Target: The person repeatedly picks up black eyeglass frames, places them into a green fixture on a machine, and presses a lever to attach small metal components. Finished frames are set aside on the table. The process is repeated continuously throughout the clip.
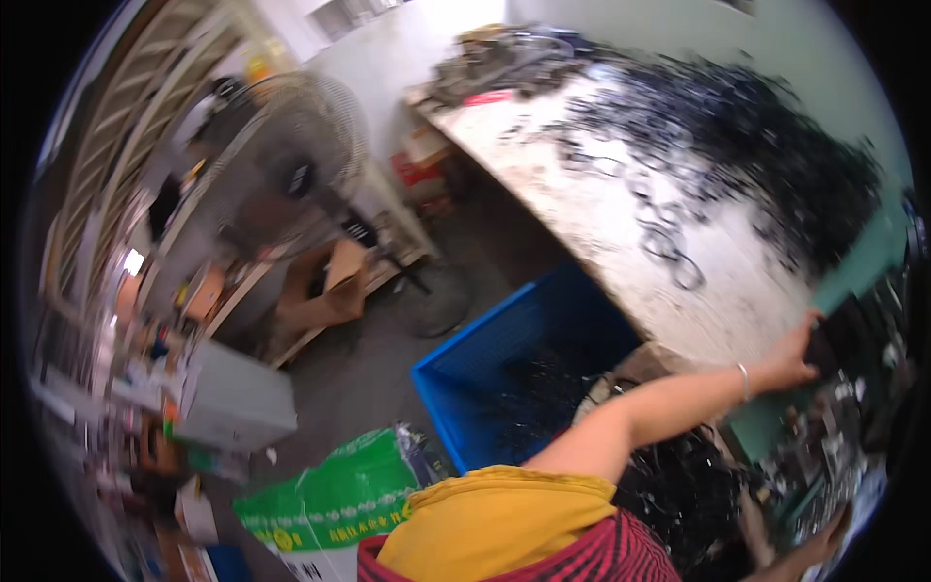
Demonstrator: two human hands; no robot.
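My left arm reaches to the right from my yellow and red-striped top, a thin bangle on the wrist. My left hand (793, 357) has its fingers curled on a dark object (826, 341) at the edge of a worn white worktable (621, 223), beside a green surface (863, 257). A big heap of black rings (776, 145) covers the far right of the table, with loose rings (669, 242) strewn toward the middle. My right hand (822, 545) shows only partly at the lower right, blurred, among dark parts; its grip is hidden.
A blue plastic crate (514, 339) holding black rings stands on the floor under the table edge. A standing fan (291, 165), cardboard boxes (335, 286), shelves with clutter (145, 320) and a green-and-white sack (339, 495) lie to the left. Tools pile up at the table's far end (495, 63).
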